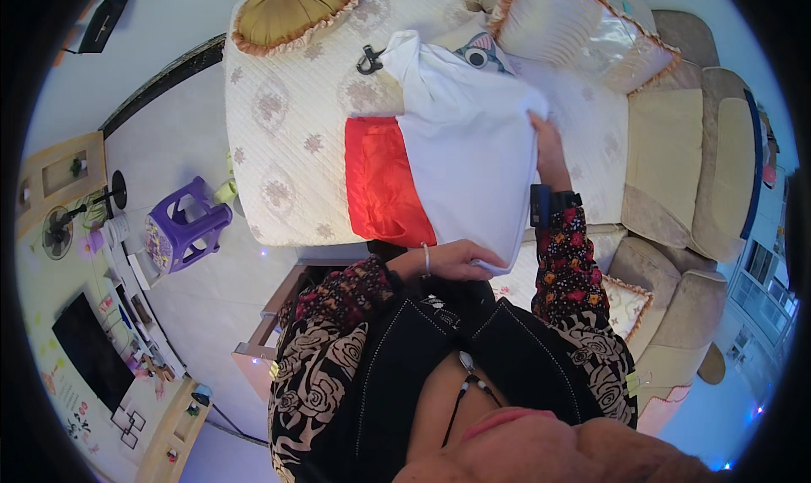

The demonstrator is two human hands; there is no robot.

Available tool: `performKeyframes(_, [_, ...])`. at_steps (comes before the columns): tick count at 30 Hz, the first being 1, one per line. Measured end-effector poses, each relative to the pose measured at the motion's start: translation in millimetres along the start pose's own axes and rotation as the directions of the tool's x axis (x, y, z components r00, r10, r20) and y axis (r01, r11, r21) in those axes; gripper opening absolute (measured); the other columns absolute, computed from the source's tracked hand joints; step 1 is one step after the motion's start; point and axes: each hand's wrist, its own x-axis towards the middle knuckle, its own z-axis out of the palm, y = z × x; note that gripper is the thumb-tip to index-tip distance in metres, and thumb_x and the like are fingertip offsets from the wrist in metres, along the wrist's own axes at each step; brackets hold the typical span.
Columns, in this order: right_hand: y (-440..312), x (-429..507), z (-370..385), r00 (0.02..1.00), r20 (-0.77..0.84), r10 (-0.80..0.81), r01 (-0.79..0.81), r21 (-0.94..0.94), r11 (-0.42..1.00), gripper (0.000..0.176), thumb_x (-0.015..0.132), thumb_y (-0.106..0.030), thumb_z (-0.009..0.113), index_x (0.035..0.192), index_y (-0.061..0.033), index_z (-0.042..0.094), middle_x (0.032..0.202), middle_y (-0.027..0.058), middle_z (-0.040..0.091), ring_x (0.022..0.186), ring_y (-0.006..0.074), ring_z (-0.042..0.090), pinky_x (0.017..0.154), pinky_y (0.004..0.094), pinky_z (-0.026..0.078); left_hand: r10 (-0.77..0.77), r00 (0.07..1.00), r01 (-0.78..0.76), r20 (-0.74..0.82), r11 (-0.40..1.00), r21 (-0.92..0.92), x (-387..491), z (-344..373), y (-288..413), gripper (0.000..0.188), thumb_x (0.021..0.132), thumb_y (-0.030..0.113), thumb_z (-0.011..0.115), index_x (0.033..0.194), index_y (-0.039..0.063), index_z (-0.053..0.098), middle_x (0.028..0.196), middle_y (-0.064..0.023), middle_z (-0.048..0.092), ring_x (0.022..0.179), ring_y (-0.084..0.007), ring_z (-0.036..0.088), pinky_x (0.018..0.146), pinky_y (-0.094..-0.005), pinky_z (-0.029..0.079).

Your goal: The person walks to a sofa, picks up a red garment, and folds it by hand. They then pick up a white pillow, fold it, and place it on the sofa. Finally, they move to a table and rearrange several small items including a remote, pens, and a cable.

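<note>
A white cloth garment (pixel 469 141), partly folded, lies over a quilted sofa cover (pixel 272 185). Along its left side, a shiny red cloth (pixel 386 179) lies partly under it. At the near corner my left hand (pixel 459 260), with a bracelet at the wrist, pinches the white cloth's edge. My right hand (pixel 546 141) is at the far right edge of the cloth, its fingertips on the fabric; part of its grip is hidden. A black plastic clip or hanger part (pixel 369 60) lies beside the cloth's upper left. A printed cartoon eye (pixel 476 56) shows behind the white fabric.
A round gold cushion (pixel 294 11) lies at the far left of the cover, and a ruffled satin cushion (pixel 570 33) at the far right. Brown sofa cushions (pixel 665 160) line the right side. A purple plastic stool (pixel 190 226) stands on the floor at left.
</note>
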Motion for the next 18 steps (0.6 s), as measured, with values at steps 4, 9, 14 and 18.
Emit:
performKeyframes(4, [-59.5,-30.7,-12.2,0.958,-0.022,-0.286,0.287,0.032,0.957,0.034,0.086,-0.017,0.052,0.113,0.0025,0.052,0.107,0.009,0.059,0.096,0.0158,0.056,0.085,0.0277,0.044,-0.072,0.994,0.075,0.077,0.996,-0.043,19.2,12.5,-2.4,0.035,0.086,0.016,0.056,0.12,0.009,0.053,0.102,-0.0075,0.06,0.09,-0.0124,0.054,0.08,-0.0264,0.044])
performKeyframes(9, [-141.6,-85.7,-15.3,0.894,0.189,-0.407,0.437,-0.163,0.884,0.039,0.084,-0.016,0.053,0.119,0.0011,0.049,0.108,0.0064,0.058,0.099,0.0141,0.054,0.084,0.0257,0.042,0.163,0.924,-0.121,-0.346,0.983,0.139,29.6,-36.7,17.4,0.025,0.086,0.012,0.055,0.11,0.005,0.058,0.099,-0.0017,0.06,0.088,-0.013,0.056,0.078,-0.0265,0.045])
performKeyframes(14, [-186.9,-121.8,-24.5,0.586,0.571,-0.576,0.771,-0.173,0.613,0.036,0.085,-0.014,0.051,0.119,0.0008,0.049,0.111,0.007,0.057,0.103,0.0136,0.052,0.088,0.0257,0.041,0.43,0.628,-0.234,-0.649,0.899,0.369,46.2,-120.5,69.1,0.043,0.081,0.011,0.062,0.121,0.004,0.049,0.117,-0.0053,0.054,0.103,-0.0123,0.05,0.086,-0.0266,0.042])
performKeyframes(18, [-228.1,-124.7,-34.3,0.149,0.791,-0.594,0.989,-0.119,0.089,0.035,0.083,-0.009,0.053,0.118,-0.0035,0.051,0.113,0.0113,0.056,0.104,0.0181,0.053,0.088,0.0263,0.041,0.396,0.678,-0.194,-0.619,0.909,0.369,79.5,-131.9,116.3,0.063,0.076,0.02,0.068,0.131,0.005,0.039,0.127,-0.0066,0.046,0.108,-0.0138,0.046,0.089,-0.0265,0.039])
